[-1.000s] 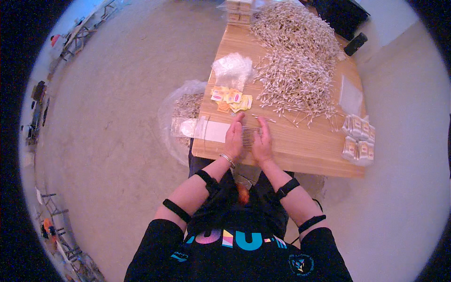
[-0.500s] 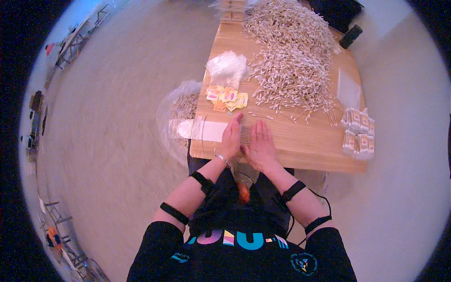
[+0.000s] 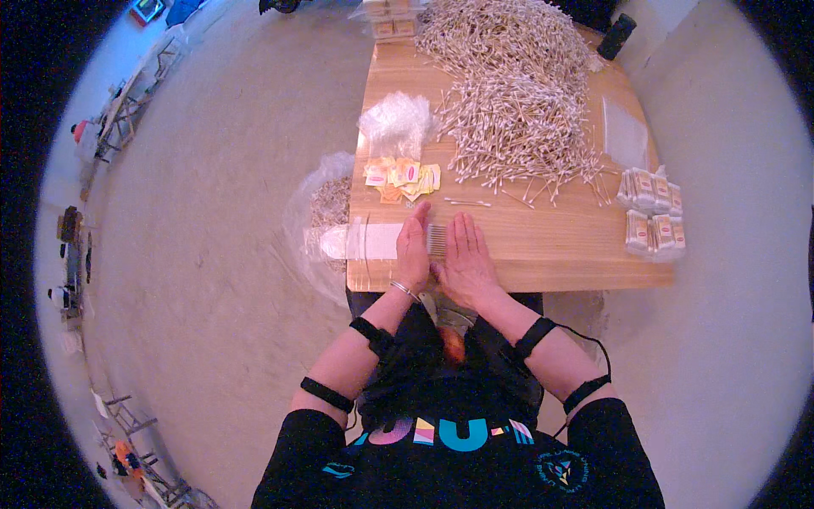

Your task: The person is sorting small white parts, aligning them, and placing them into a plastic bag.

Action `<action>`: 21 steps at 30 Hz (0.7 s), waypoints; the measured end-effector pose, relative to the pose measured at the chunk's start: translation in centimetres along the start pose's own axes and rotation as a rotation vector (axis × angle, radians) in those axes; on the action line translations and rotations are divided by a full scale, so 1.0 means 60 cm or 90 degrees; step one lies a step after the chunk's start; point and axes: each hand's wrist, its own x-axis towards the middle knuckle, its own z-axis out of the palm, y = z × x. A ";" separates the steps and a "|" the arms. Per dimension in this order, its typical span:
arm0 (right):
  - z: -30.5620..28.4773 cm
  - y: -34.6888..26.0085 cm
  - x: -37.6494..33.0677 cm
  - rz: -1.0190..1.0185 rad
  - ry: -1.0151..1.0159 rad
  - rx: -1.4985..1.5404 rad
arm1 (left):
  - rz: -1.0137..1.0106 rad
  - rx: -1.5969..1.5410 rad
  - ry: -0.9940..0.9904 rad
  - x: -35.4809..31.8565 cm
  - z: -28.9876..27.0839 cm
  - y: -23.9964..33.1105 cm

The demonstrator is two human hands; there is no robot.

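A neat row of cotton swabs (image 3: 437,240) lies near the table's front edge, sticks parallel, between my two hands. On its left side, my left hand (image 3: 413,250) stands on edge with straight fingers. My right hand (image 3: 468,263) lies flatter along the right side, fingers stretched out. Both hands touch or nearly touch the row, and my thumbs come close together at its near end. Left of my left hand is a white card strip (image 3: 376,241). Beyond my fingertips are a few loose swabs (image 3: 467,202) and yellow-and-white paper labels (image 3: 403,176).
A large heap of cotton swabs (image 3: 526,102) covers the table's far part. Crumpled clear plastic (image 3: 397,123) sits at the left. Packed swab bundles (image 3: 653,212) and a flat clear bag (image 3: 625,136) lie at the right. Below the left edge hangs a plastic bag (image 3: 329,199) of swabs.
The view has shifted slightly. My hands stay on either side of the swab row, with almost the same pose.
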 end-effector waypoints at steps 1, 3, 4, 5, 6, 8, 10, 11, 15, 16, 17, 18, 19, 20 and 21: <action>0.000 -0.003 0.003 0.009 -0.014 0.003 | 0.004 0.015 -0.009 0.001 -0.002 0.001; 0.001 -0.008 0.014 0.028 -0.043 0.009 | 0.012 0.043 -0.027 0.005 -0.006 0.008; 0.005 -0.008 0.019 0.028 -0.037 0.007 | 0.012 0.056 -0.024 0.008 -0.005 0.013; 0.009 -0.008 0.026 0.029 -0.030 0.005 | 0.012 0.069 -0.021 0.013 -0.004 0.018; 0.011 -0.013 0.032 0.023 -0.025 0.006 | 0.012 0.083 -0.011 0.015 -0.010 0.022; 0.012 -0.018 0.039 0.027 -0.042 -0.016 | 0.020 0.072 -0.014 0.017 -0.022 0.012; 0.012 -0.020 0.040 0.024 -0.044 -0.020 | 0.025 0.051 -0.012 0.016 -0.027 0.010; 0.011 -0.019 0.039 0.018 -0.039 -0.013 | 0.026 0.036 -0.007 0.016 -0.027 0.007; 0.004 -0.018 0.035 -0.001 -0.059 -0.011 | 0.032 -0.007 0.012 0.014 -0.025 0.005; 0.001 -0.018 0.034 0.000 -0.063 -0.007 | 0.030 0.001 0.006 0.016 -0.027 0.006; -0.002 -0.019 0.034 -0.001 -0.067 -0.003 | 0.028 0.009 0.001 0.018 -0.032 0.007; -0.002 -0.017 0.034 0.002 -0.071 -0.001 | 0.026 0.015 -0.007 0.019 -0.032 0.009; 0.000 -0.016 0.034 0.003 -0.060 0.003 | 0.079 0.124 -0.009 0.015 -0.036 0.012; 0.004 -0.017 0.034 0.003 -0.049 0.008 | 0.131 0.233 -0.011 0.007 -0.043 0.016; 0.005 -0.014 0.032 0.008 -0.038 0.012 | 0.181 0.342 -0.017 -0.003 -0.045 0.022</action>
